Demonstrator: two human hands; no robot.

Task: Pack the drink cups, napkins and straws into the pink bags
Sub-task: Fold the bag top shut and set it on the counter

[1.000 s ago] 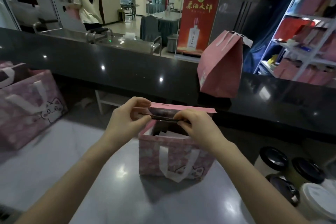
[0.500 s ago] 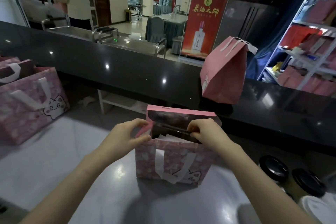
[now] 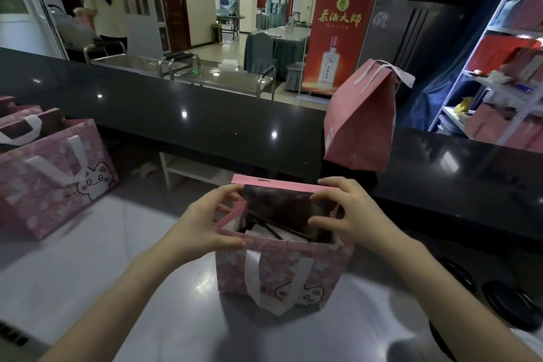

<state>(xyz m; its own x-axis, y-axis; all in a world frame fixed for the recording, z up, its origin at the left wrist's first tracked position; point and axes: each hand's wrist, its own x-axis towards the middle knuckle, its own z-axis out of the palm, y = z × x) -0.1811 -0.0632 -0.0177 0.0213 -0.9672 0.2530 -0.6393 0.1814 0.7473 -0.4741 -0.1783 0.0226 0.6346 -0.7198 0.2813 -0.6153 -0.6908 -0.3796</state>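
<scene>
The pink bag (image 3: 293, 266) stands on the counter (image 3: 88, 273) between the grips. The left grip (image 3: 199, 223) and right grip (image 3: 352, 214) each pinch its open rim with curled fingers.

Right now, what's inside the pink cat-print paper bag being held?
Inside the pink cat-print paper bag: white folded paper, likely a napkin, and thin dark straws. Anything lower is hidden by its front wall and shadow.
</scene>
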